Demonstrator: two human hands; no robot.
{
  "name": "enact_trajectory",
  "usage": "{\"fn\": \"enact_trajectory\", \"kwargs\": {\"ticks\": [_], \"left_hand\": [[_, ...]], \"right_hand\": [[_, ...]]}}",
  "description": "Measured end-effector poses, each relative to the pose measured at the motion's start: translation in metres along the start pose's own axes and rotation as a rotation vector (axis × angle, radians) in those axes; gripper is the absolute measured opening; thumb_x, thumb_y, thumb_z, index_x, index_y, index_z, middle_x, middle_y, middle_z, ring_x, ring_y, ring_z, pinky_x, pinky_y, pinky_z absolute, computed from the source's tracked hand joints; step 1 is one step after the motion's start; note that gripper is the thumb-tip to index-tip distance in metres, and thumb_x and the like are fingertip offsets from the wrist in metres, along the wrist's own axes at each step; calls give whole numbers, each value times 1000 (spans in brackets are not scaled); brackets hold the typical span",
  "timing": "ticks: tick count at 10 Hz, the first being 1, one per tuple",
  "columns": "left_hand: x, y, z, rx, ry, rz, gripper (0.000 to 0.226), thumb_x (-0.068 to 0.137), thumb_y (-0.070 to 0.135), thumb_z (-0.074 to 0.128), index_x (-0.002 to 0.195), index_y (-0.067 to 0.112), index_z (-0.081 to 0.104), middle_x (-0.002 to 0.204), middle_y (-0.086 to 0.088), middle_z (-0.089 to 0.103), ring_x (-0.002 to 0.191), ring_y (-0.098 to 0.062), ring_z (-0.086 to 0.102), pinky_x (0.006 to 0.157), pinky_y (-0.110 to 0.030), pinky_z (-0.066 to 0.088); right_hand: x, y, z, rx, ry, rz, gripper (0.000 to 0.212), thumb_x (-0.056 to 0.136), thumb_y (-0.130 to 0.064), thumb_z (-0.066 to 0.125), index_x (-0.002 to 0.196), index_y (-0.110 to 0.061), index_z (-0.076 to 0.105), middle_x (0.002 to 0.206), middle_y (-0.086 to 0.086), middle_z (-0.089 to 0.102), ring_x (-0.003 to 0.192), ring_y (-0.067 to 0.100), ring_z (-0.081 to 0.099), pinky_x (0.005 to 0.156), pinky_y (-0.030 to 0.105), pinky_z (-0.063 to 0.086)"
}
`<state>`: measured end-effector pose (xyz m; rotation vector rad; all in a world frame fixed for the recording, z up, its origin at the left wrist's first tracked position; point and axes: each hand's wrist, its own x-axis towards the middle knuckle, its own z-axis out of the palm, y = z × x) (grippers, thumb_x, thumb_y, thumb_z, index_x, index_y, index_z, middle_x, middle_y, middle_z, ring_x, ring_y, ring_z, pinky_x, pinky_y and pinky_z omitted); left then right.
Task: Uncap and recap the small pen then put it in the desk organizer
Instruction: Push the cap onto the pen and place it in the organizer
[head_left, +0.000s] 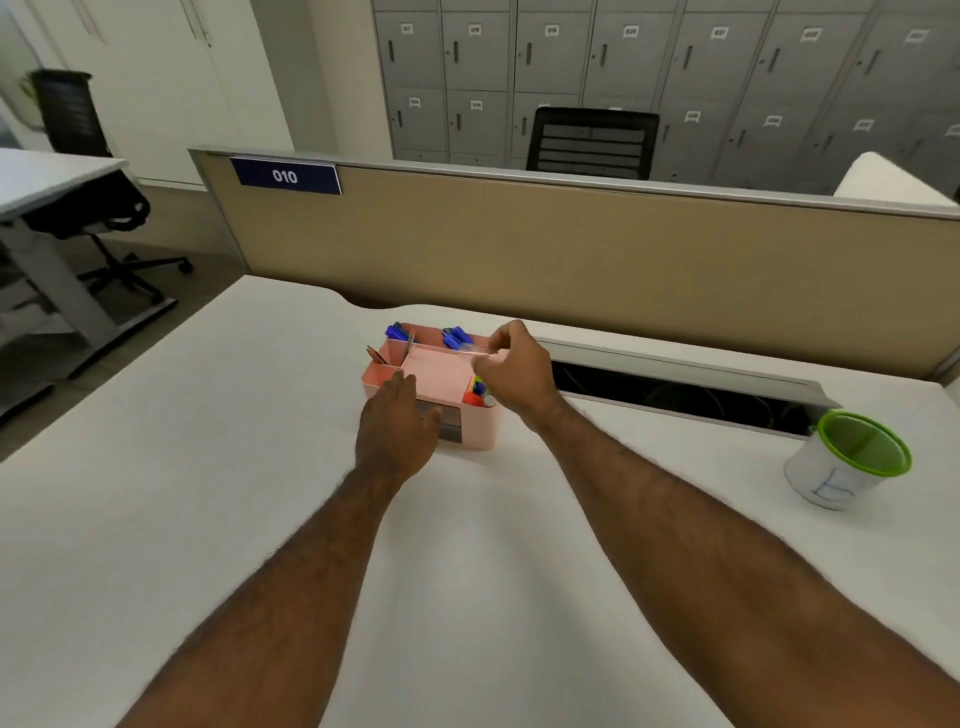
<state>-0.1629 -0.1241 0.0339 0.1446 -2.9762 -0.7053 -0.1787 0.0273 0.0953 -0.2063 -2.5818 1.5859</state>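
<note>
Pen (480, 352), small and clear, was pinched level in the right hand's (514, 371) fingertips above the pink desk organizer (470, 434), over its back right part. Left hand (400, 428), fingers loosely spread and holding nothing, rested against the organizer's front.

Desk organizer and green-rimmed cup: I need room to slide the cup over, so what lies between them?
Head view: only bare white desk between the organizer and the cup.
</note>
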Motion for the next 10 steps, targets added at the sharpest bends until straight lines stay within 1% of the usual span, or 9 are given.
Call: {"fn": "enact_trajectory", "kwargs": {"ticks": [1, 2, 3, 4, 5, 6, 7, 8, 10], "left_hand": [[1, -7, 9, 91, -58, 13, 75, 93, 48, 52, 153, 12, 26, 162, -8, 28, 149, -29, 29, 118, -43, 28], [-3, -11, 17, 61, -48, 18, 77, 93, 51, 48, 155, 14, 20, 165, -5, 19, 152, -27, 20, 121, -41, 19], [-3, -12, 21, 51, -47, 19, 79, 93, 53, 47, 156, 16, 16, 167, -4, 12, 154, -25, 14, 122, -40, 15], [-3, -11, 22, 60, -53, 9, 81, 93, 53, 47, 156, 16, 13, 167, -3, 9, 154, -25, 10, 122, -39, 13], [-2, -10, 24, 57, -66, -1, 82, 93, 54, 47, 157, 16, 11, 167, -3, 5, 155, -24, 7, 122, -39, 12], [-3, -10, 24, 51, -64, 2, 83, 93, 52, 48, 156, 16, 11, 167, -3, 5, 155, -24, 6, 122, -39, 12], [-3, -10, 23, 46, -73, 5, 83, 92, 52, 50, 156, 16, 12, 167, -3, 6, 154, -24, 7, 122, -38, 13], [-3, -10, 19, 52, -89, 12, 84, 91, 52, 51, 156, 15, 13, 167, -4, 7, 154, -25, 9, 122, -40, 14], [-5, -7, 9, 71, -107, 23, 80, 93, 43, 54, 156, 13, 15, 167, -5, 12, 154, -26, 13, 121, -39, 19]], "right_hand": [[17, -1, 18, -158, -49, -66, 20, 80, -17, 71, 94, -14, 57, 91, 1, 61, 87, 20, 59, 67, 32, 52], [31, -1, 34, -332, -91, -128, 25, 80, -25, 74, 98, -16, 59, 101, 6, 68, 96, 24, 60, 82, 40, 54], [42, -4, 45, -467, -129, -166, 30, 82, -30, 73, 104, -15, 59, 105, 9, 69, 100, 27, 60, 89, 43, 51], [51, -2, 51, -582, -154, -150, 34, 84, -35, 69, 109, -15, 58, 109, 9, 69, 101, 27, 61, 90, 39, 48], [55, 4, 54, -679, -152, -148, 40, 85, -42, 67, 113, -15, 59, 109, 7, 70, 102, 25, 61, 85, 34, 40], [54, 6, 54, -737, -154, -161, 42, 83, -47, 67, 113, -18, 59, 107, 6, 70, 101, 25, 61, 86, 34, 38], [53, 5, 51, -776, -179, -180, 52, 79, -56, 67, 115, -21, 56, 112, 6, 69, 105, 26, 59, 94, 39, 39], [46, 1, 36, -750, -166, -211, 61, 79, -59, 65, 124, -20, 53, 119, 7, 66, 112, 28, 55, 97, 40, 37], [30, 7, -8, -590, 33, -249, 55, 83, -61, 56, 117, -18, 61, 112, 3, 69, 109, 24, 58, 97, 40, 36]]}}
